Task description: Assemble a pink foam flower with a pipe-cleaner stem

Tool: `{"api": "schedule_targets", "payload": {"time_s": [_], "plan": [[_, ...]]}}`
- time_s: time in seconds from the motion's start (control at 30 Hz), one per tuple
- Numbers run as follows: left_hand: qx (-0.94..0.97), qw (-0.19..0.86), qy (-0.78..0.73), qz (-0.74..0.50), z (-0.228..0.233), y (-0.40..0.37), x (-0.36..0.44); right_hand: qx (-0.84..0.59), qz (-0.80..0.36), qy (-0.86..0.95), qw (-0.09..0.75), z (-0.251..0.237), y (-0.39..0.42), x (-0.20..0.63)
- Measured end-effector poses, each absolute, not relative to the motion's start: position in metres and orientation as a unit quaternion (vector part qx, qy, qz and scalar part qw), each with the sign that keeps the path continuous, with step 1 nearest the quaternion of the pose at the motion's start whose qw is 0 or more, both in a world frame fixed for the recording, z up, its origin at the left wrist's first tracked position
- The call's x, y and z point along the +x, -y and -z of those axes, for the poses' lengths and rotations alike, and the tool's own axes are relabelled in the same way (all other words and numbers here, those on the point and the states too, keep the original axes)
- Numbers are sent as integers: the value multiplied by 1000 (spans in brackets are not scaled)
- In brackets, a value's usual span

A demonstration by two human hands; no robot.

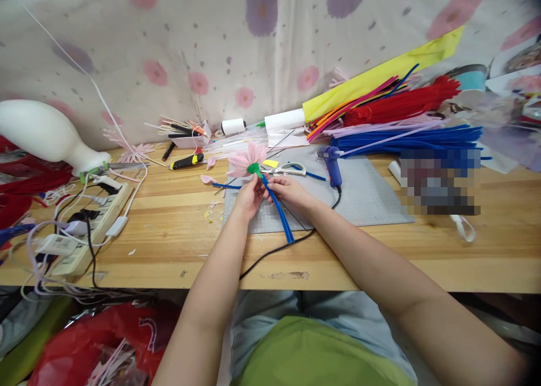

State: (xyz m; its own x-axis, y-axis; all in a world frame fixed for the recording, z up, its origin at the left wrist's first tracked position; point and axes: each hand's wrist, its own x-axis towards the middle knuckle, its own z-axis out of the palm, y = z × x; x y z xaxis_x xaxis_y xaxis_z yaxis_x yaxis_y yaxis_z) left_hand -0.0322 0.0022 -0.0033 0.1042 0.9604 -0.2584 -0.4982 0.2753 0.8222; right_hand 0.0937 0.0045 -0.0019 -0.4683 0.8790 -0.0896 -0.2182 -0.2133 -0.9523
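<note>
1. Over the grey cutting mat, near the middle of the wooden table, we hold a pink pipe-cleaner flower between both hands.
2. Our left hand pinches the stem just under the bloom; our right hand closes its fingers on the blue stem a little lower, so both hands grip it.
3. We judge the work well along: the petals are shaped, a green band sits at the bloom's base, and blue covers the stem down to its near end.
4. What is left looks like finishing the wrap under the green; loose pink petals lie to the left.
5. Scissors and a blue glue gun lie just beyond the hands.
6. Our fingertips hide the joint itself, so we cannot tell whether it is fixed. A blurred-out patch on the right covers whatever is there.
</note>
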Motion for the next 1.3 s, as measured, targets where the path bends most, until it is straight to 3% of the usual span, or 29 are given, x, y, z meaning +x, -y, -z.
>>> {"api": "schedule_targets", "payload": {"time_s": [0.33,0.57,0.73,1.0,1.3], "plan": [[334,535,-506,-588,11,-1,-28,-388,-662,520,376,12,-9,92],[258,590,-486,-591,3,-2,-30,-390,-640,538,386,7,-6,96],[229,654,-434,-575,0,-2,-36,-321,-695,530,365,7,-7,104],[254,567,-488,-613,4,-2,-35,-401,-674,516,345,1,-2,106],[263,510,-507,-643,6,-9,-42,-534,-523,555,366,-6,-16,116]]}}
